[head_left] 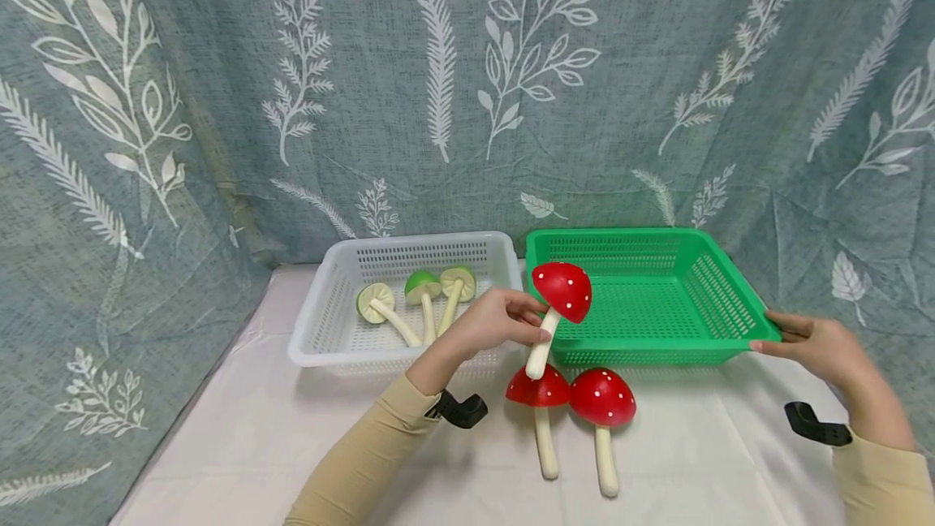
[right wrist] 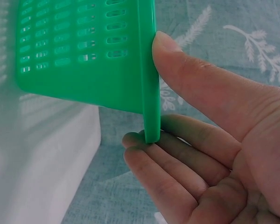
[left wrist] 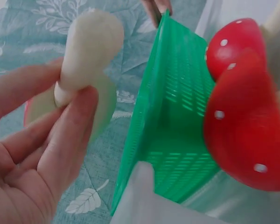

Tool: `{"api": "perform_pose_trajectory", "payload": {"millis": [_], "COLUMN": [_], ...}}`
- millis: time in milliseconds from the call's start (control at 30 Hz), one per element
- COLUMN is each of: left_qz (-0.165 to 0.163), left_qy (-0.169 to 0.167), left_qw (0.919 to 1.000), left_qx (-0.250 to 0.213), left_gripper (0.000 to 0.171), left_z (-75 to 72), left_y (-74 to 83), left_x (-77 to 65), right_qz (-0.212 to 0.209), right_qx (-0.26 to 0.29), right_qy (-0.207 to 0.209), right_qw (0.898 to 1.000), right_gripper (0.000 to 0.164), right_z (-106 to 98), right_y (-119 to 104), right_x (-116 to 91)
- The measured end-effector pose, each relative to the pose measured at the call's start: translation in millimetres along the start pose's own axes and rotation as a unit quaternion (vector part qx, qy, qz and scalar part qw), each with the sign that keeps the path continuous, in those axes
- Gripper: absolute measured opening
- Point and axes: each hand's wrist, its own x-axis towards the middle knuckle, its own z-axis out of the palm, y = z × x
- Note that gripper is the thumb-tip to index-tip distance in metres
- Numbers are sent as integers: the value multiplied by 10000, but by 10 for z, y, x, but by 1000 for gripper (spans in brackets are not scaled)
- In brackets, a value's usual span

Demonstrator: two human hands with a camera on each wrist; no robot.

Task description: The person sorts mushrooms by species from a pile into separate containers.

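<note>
On the tabletop [head_left: 679, 445], the green basket [head_left: 643, 307] stands beside the white basket [head_left: 351, 359]. The right hand [head_left: 814, 346] grips the green basket's near right corner; the left hand [head_left: 504, 319] pinches a red mushroom [head_left: 561, 297] (cap up, white-spotted) at its near left.

A grey-green curtain [head_left: 380, 63] with white leafy sprigs [head_left: 438, 55] printed on it hung in soft folds across the far side and down the left. Nearer, the tabletop [head_left: 241, 445] was pale and faintly creased.
</note>
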Motion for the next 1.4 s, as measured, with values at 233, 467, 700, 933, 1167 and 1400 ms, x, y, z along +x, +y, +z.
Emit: {"api": "perform_pose_trajectory", "payload": {"millis": [233, 467, 700, 933, 1167, 1400], "left_qz": [-563, -970, -1355, -1548, -1576, -1427], "left_qy": [7, -80, -35, -58, -49, 411], "left_qw": [9971, 9927, 9880, 9832, 9826, 9888], "left_qx": [-505, -718, -739, -970, -983, 120], "left_gripper": [37, 37, 35, 30, 27, 38], "left_z": [6, -9, 12, 53, 123, 209], "left_y": [102, 169, 147, 163, 228, 225], "left_x": [271, 478, 647, 782, 891, 977], "right_qz": [1, 11, 31, -31, 43, 76], "right_qx": [14, 28, 36, 4, 137, 183], "right_qy": [-1, -15, -19, -3, -37, -53], "right_qw": [10000, 10000, 10000, 10000, 9999, 9998], "right_gripper": [95, 94, 95, 93, 96, 96], "right_z": [1, -11, -23, -18, -6, 6], "right_y": [8, 10, 18, 15, 20, 9], "right_x": [-6, -8, 4, 1, 3, 3]}}
